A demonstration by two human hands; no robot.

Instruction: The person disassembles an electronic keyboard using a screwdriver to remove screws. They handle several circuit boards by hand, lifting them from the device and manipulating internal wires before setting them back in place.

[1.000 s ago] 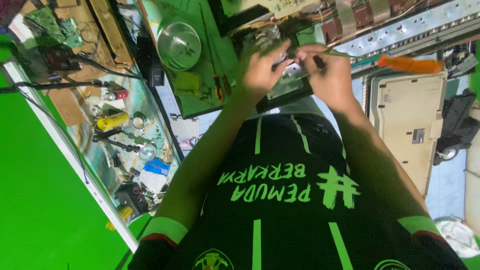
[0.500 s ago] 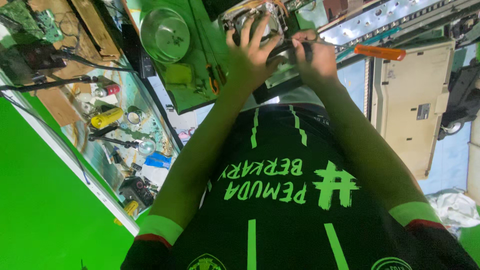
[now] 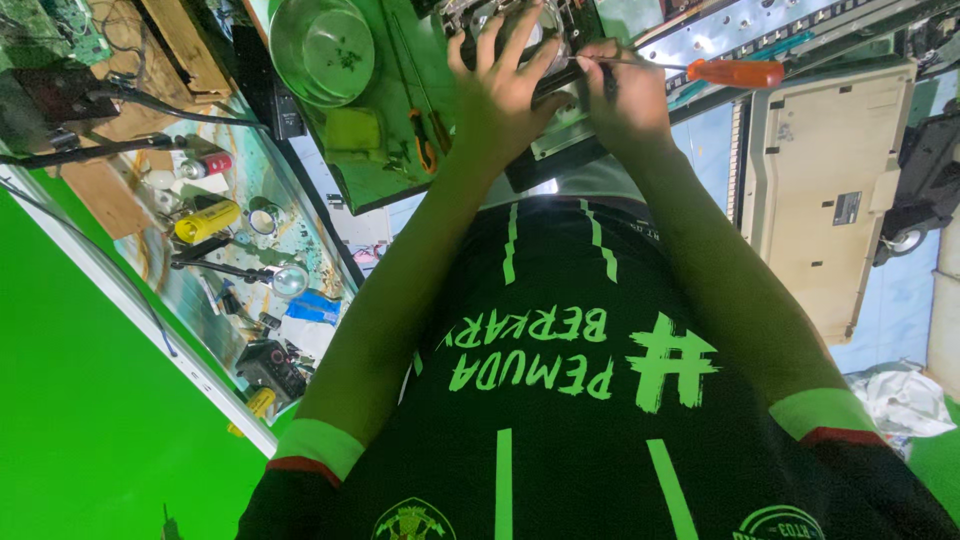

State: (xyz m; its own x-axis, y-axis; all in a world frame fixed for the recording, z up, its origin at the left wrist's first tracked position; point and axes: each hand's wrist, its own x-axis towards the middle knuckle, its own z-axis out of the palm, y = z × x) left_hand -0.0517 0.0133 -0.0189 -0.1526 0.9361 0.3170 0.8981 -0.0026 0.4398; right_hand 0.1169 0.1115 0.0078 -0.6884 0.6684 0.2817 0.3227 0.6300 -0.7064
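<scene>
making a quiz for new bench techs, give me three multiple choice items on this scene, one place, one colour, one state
1. Where is the metal bowl?
A) on the green bench, on the left hand's side
B) on the person's lap
C) on the floor

2. What colour is the screwdriver handle?
A) blue
B) orange
C) black

3. How is the left hand placed?
A) clenched in a fist
B) fingers spread on the metal device
C) hanging at the side

Answers: 1 A, it sits on the bench beside that hand; 2 B, the handle jutting from the right hand is orange; 3 B, its fingers fan out over the device.
</scene>
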